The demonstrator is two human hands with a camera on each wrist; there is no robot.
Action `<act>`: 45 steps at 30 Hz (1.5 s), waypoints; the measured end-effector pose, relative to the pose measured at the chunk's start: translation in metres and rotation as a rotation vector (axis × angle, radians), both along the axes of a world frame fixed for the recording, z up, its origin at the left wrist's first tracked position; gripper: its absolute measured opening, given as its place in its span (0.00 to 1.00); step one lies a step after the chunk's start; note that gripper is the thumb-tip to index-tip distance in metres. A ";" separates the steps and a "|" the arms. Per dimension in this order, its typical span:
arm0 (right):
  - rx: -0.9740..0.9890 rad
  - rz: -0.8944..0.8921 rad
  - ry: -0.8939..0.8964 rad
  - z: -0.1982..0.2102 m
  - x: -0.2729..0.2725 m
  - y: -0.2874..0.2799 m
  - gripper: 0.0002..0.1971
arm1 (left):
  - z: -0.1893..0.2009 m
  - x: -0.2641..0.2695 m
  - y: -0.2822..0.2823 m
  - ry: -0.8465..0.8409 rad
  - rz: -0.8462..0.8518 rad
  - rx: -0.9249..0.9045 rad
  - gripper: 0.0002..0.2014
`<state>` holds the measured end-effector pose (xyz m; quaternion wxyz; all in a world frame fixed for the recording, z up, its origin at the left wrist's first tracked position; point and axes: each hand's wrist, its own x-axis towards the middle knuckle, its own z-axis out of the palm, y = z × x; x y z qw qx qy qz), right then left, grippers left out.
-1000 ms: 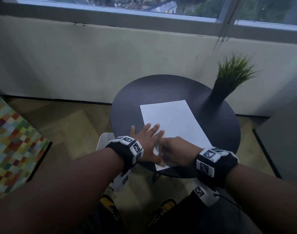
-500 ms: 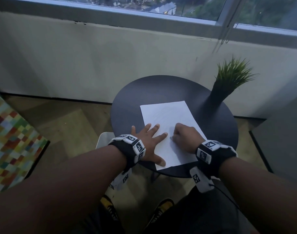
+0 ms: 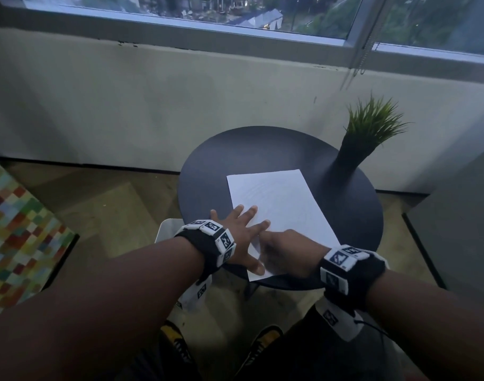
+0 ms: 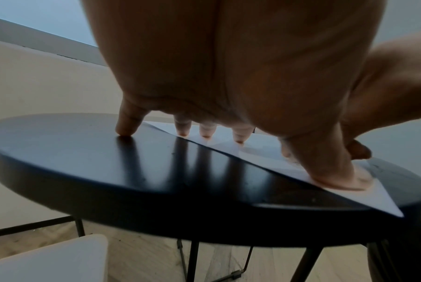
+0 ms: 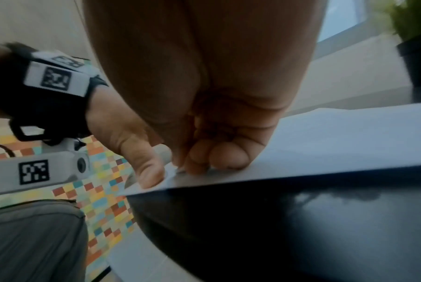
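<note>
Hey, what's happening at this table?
A person is working a white sheet of paper on a round dark table. The left hand lies flat with spread fingers, pinning the sheet's near left edge. The right hand, fingers curled, presses on the paper beside the left thumb. A plant stands at the table's right.

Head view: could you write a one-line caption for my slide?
Left hand holds a white paper flat on a round black table while the right hand presses its near end.
</note>
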<state>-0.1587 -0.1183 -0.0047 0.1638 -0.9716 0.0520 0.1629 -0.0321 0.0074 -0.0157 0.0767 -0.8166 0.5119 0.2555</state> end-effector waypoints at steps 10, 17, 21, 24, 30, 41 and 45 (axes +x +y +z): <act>0.010 -0.095 -0.054 -0.002 0.003 0.006 0.11 | 0.000 0.000 0.002 0.006 -0.005 -0.008 0.58; 0.002 -0.310 -0.113 0.005 0.014 -0.025 0.08 | 0.000 0.000 -0.001 -0.014 -0.015 0.012 0.58; 0.083 -0.034 0.045 0.007 -0.005 -0.006 0.07 | 0.003 0.001 -0.001 -0.017 -0.029 0.029 0.57; 0.040 -0.349 -0.063 0.007 0.000 -0.036 0.08 | 0.004 0.000 -0.003 -0.054 -0.041 0.056 0.57; 0.076 -0.055 0.015 0.005 -0.011 -0.002 0.07 | 0.010 -0.003 -0.007 -0.067 -0.052 0.088 0.57; 0.065 -0.100 -0.009 0.007 -0.005 0.007 0.12 | 0.007 0.000 -0.006 -0.062 -0.067 0.088 0.58; 0.087 -0.387 -0.041 0.011 0.004 -0.033 0.06 | 0.007 -0.003 -0.004 -0.053 -0.053 0.090 0.57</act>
